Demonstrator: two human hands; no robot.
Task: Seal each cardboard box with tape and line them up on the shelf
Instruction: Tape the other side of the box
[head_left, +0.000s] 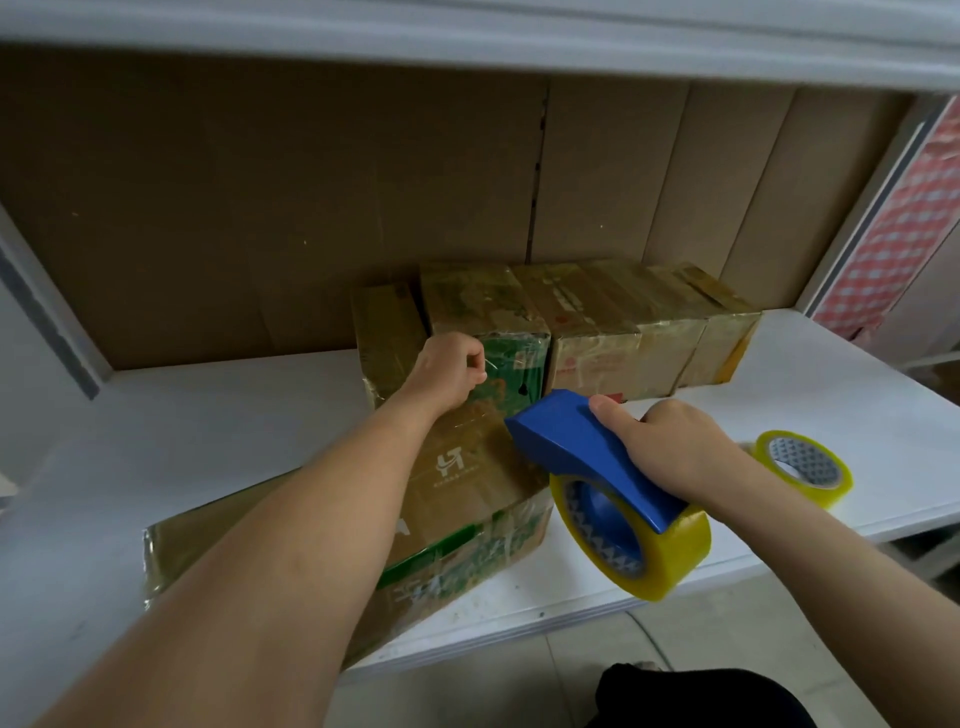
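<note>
A long cardboard box (457, 483) with green print and glossy tape lies on the white shelf (218, 415) in front of me. My left hand (449, 369) hovers over its far end with the fingers curled, pinching the end of a clear tape strip. My right hand (670, 441) grips a blue tape dispenser (582, 447) carrying a yellow tape roll (634, 540), held just right of the box. A row of taped cardboard boxes (571, 322) stands at the back of the shelf.
A spare yellow tape roll (802, 465) lies on the shelf at the right. Brown cardboard panels (260, 208) line the shelf's back. An upper shelf board (467, 31) hangs overhead. A red checked panel (898, 223) stands at far right. Tiled floor shows below.
</note>
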